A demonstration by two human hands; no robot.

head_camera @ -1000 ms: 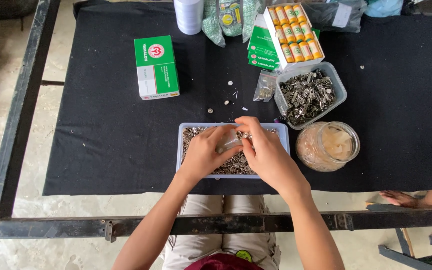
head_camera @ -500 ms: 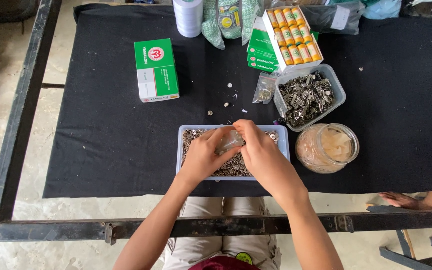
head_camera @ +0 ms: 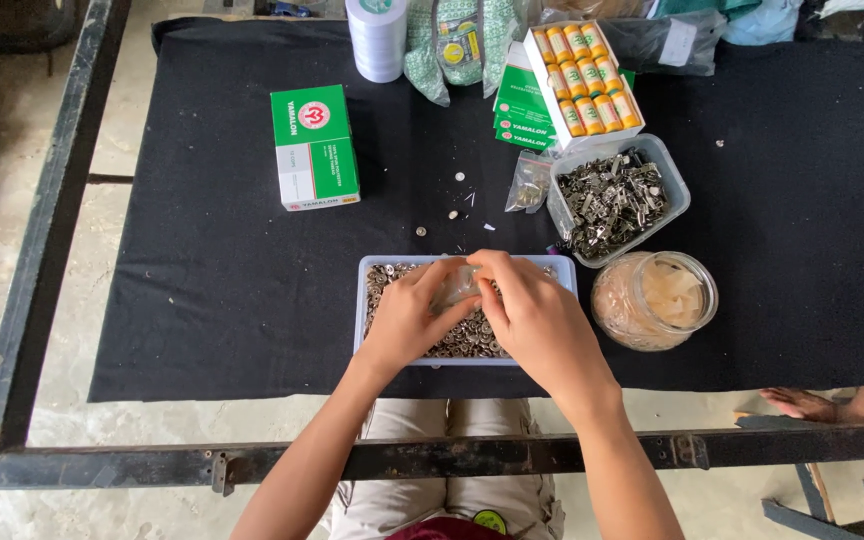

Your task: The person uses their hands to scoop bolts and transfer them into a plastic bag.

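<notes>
Barely shifted since a moment ago, both my left hand and right hand keep fingers pinching a small clear bag over the tray of metal rings at the surface's near edge, best held low over it.

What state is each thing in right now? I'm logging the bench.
Left hand: gripping a small clear bag.
Right hand: on the same bag.
Tray: open, holding small metal rings.
Tub: open, full of metal clips.
Glass jar: lidless, partly filled.
Green box: closed.
Spool box: open.
</notes>
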